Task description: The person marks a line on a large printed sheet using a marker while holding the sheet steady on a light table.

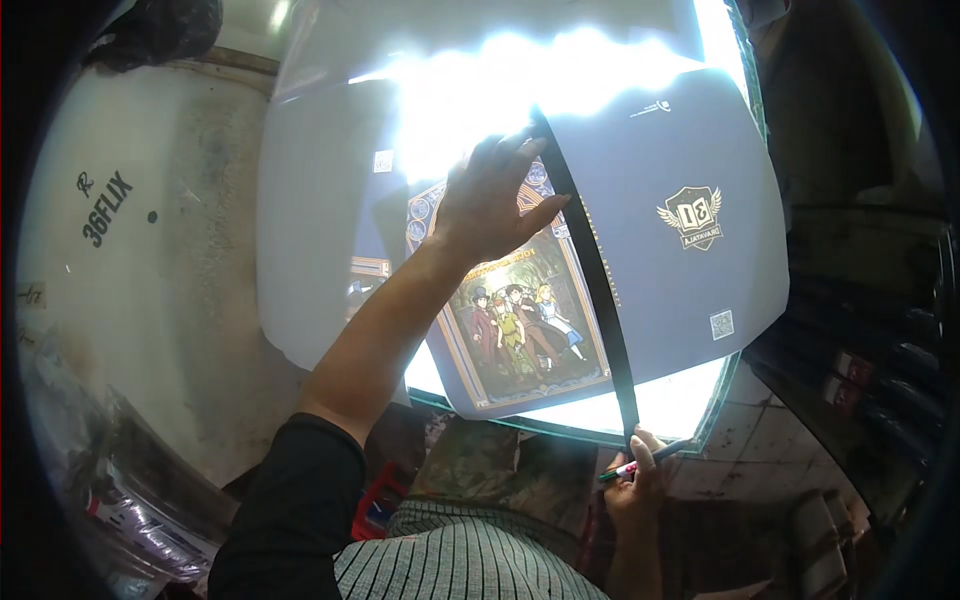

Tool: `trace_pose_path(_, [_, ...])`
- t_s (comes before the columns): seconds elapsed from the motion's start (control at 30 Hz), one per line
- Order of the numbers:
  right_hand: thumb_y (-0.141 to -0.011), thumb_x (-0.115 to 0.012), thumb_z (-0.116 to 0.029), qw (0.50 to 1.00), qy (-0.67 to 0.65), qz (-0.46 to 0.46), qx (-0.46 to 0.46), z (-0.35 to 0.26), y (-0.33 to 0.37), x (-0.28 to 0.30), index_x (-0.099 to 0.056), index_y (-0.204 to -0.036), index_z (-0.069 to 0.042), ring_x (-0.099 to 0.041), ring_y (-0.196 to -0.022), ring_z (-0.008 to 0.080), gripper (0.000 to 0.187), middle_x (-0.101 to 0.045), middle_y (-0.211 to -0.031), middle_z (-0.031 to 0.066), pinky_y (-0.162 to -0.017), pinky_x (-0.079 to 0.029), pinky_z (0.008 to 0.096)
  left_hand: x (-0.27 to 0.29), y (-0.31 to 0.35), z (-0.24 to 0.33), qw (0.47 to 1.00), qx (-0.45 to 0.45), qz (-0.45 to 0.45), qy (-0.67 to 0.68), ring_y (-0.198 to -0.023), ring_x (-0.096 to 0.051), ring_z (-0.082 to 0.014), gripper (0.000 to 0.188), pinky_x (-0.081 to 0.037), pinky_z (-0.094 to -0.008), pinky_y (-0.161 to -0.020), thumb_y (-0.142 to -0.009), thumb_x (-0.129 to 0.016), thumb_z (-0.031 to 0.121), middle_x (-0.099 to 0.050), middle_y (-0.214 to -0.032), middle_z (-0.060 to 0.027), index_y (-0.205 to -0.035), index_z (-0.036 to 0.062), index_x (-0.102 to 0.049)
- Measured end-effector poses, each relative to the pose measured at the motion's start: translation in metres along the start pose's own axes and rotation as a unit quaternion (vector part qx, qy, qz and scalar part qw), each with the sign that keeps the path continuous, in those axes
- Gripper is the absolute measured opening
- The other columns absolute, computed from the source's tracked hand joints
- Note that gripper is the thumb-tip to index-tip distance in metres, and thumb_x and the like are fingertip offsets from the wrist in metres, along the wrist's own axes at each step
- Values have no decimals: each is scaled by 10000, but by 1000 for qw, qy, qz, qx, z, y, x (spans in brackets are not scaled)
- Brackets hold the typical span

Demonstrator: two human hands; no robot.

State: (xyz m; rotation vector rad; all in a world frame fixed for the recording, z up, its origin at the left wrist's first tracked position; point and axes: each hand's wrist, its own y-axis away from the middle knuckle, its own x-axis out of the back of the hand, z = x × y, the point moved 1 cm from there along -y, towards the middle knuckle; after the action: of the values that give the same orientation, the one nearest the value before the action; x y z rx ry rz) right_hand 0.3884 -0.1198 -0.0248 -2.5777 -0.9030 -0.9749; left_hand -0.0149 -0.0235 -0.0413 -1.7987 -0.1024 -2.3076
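Note:
A glowing light table (680,400) carries large printed sheets. The sheet in the middle shows a cover picture (525,330) of several cartoon figures inside a gold border, beside a dark blue panel (690,150) with a winged crest. Across it runs a long narrow black strip (595,270), slanting from the far side to the near edge. My left hand (495,200) lies flat on the sheet, fingers spread, its thumb touching the strip. At the table's near edge, my right hand (640,480) grips a slim pen (625,469) near the strip's lower end.
Another printed sheet (315,220) lies at the left. Beyond it is a large pale board (130,250) with dark lettering. A black plastic bag (160,30) sits at the far left, and a clear-wrapped bundle (150,530) at the near left. Glare washes out the far side.

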Motion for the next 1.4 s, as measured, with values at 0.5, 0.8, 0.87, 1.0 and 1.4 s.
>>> trace_pose_path(0.5, [-684,-590,213,999,41,3,-8,3,2,4,-504,-1280,-118,-582,-1060,373,687,-629,-1266,184,-913,-445,503,-1,-1,-1,999,-15,16,-28,-1401,-347,-352,829,-229,-593,-1135,-916,-487,713,-443,-1484,-153,-1444,75,-476])
trace_pose_path(0.8, [-715,-601,200,999,40,9,-12,-1,3,5,-517,-1250,-109,-594,-1051,372,624,-646,-1237,190,-899,-462,492,-1,-2,0,999,-22,23,-23,-1385,-359,-365,846,-230,-592,-1130,-899,-516,713,-444,-1485,-146,-1459,82,-452])
trace_pose_path(0.87, [-730,-597,189,999,48,14,-4,2,5,8,-516,-1271,-117,-582,-1041,358,626,-634,-1259,195,-885,-458,482,-4,-5,3,999,-28,24,-7,-1384,-360,-368,865,-229,-595,-1130,-884,-544,714,-443,-1487,-145,-1469,87,-434])
trace_pose_path(1.0, [-716,-604,171,999,48,1,-3,-2,1,10,-539,-1270,-129,-572,-1044,335,633,-618,-1306,186,-892,-456,468,-11,-4,-2,999,-12,7,32,-1414,-328,-387,987,-215,-615,-1131,-803,-673,695,-394,-1534,-153,-1493,62,-361])
trace_pose_path(1.4, [-636,-683,165,999,1,1,-32,8,8,10,-556,-1261,-129,-580,-1051,306,702,-626,-1324,162,-884,-460,430,-3,-11,9,999,-32,-29,29,-1472,-253,-417,1093,-168,-676,-1129,-742,-691,751,-312,-1578,-222,-1517,76,-322])
